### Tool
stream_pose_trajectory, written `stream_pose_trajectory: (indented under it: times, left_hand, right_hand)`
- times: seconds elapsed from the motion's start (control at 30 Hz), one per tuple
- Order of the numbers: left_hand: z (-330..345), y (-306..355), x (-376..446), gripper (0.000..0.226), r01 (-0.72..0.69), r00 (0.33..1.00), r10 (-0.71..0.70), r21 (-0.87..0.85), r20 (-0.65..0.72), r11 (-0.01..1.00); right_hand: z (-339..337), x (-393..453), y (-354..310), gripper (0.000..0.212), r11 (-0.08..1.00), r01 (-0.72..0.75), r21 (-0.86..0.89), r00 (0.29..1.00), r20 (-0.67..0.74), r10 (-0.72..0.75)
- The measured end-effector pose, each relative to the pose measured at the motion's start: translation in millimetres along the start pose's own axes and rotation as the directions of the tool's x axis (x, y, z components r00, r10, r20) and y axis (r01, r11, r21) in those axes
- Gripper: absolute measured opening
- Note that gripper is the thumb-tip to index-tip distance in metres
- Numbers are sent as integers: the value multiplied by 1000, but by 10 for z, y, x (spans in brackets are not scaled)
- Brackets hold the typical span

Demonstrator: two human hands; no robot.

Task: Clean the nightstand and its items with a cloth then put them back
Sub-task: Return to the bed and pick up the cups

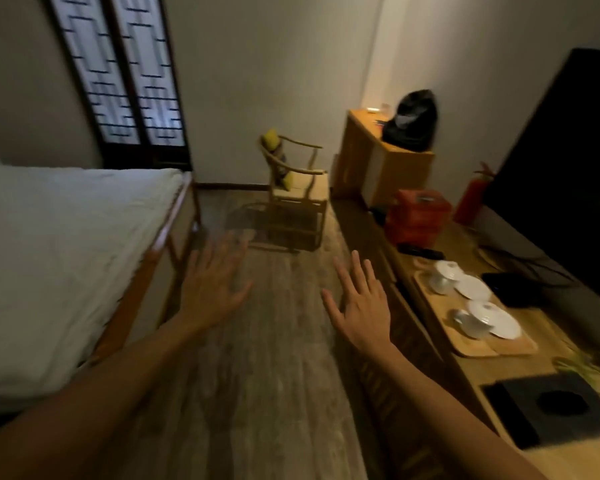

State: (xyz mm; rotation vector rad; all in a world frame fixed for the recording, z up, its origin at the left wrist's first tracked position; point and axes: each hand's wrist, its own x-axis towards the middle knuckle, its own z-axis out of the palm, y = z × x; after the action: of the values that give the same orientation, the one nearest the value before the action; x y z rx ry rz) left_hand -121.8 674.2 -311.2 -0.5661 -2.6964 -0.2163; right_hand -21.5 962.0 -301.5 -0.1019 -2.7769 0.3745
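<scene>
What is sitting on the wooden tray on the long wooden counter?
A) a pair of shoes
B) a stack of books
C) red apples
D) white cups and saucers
D: white ceramic cups and saucers rest on the flat light wooden tray, which lies on the long wooden counter to the right of the open, empty right hand.

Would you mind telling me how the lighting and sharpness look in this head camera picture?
Head view: the room is dim, with one warm glow on the far cabinet; the lattice window and left hand are smeared by motion blur, the right hand is a little crisper; the wide lens tilts and bends the walls; the television is featureless black.
</scene>
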Motion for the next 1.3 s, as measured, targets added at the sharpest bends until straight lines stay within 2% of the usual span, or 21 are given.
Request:
stream_pose_trajectory:
  times: [0.17, 0.3, 0.43, 0.63, 0.87, 0.97, 1.03, 1.13, 1.2, 1.3]
  left_hand:
    - [-398, -1204, -696, 80, 226, 974, -225, 57, -33, 972]
    - [-733, -2024, -1299, 80, 402, 915, -395, 106, -85, 909]
    - [-993, -2772, -1949, 81, 611, 792, -599, 180, -118, 771]
    - [-1255, -3737, -2697, 80, 798, 599, -783, 201, -167, 568]
    - [-1516, -4788, -3126, 77, 911, 399, -884, 214, -244, 352]
    - [-1604, -5147, -3248, 75, 940, 325, -901, 202, -289, 274]
    - [-1619, -5313, -3365, 74, 962, 255, -911, 181, -324, 205]
    - [-1615, -5435, -3580, 75, 975, 195, -921, 170, -336, 145]
    - [-1641, -5570, -3766, 76, 980, 126, -925, 187, -359, 61]
    - [-1713, -5803, -4028, 76, 984, 38, -924, 177, -380, -32]
  right_hand:
    - [516, 359, -1288, 70, 985, 174, 14, 983, 57, -175]
    - [854, 554, -2283, 68, 917, 389, 88, 916, 69, -396]
    - [1221, 714, -3346, 66, 796, 572, 197, 803, 63, -592]
    - [1886, 923, -4885, 69, 642, 707, 297, 647, 94, -756]
    - [2613, 1219, -6563, 67, 436, 790, 431, 461, 51, -886]
    - [2905, 1278, -7200, 66, 313, 828, 466, 339, 30, -940]
    - [3088, 1272, -7592, 67, 257, 842, 474, 271, 39, -962]
    - [3280, 1189, -8005, 69, 210, 825, 524, 214, 54, -975]
    - [3407, 1105, -8317, 71, 137, 826, 547, 145, 29, -989]
    - [3559, 960, -8808, 71, 78, 806, 586, 83, 17, -996]
